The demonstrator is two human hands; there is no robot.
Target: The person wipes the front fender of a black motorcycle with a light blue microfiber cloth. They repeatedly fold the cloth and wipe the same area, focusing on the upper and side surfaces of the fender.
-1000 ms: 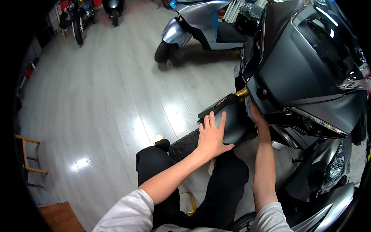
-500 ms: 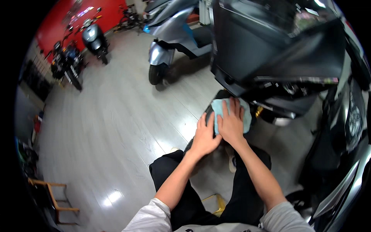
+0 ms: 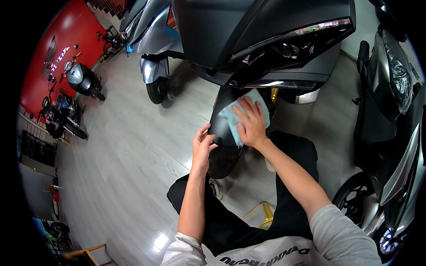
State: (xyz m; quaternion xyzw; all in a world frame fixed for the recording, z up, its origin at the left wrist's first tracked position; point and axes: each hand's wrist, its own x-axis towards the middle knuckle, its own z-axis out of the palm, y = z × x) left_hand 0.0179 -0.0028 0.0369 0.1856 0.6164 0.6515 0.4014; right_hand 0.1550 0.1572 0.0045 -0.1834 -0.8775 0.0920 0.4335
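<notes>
Grey plank floor [image 3: 124, 168] beneath me, glossy with lamp glare, front tyre [image 3: 224, 159] of the scooter before me resting on it, silver scooter's wheel [image 3: 156, 91] behind, parked motorbikes [image 3: 66, 115] at my far left, yellow stool [image 3: 262, 215] under me

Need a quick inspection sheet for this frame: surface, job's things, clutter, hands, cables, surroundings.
Surface: pale grey plank floor, glossy with light reflections.
Job's things: light blue cloth pressed on the black front fender of a dark scooter; front tyre below it.
Clutter: yellow stool under the person; wooden frame at the lower left.
Hands: right hand flat on the cloth; left hand fingers on the fender edge.
Cables: nothing seen.
Surroundings: silver scooter behind, another scooter at right, parked motorcycles by a red wall.
</notes>
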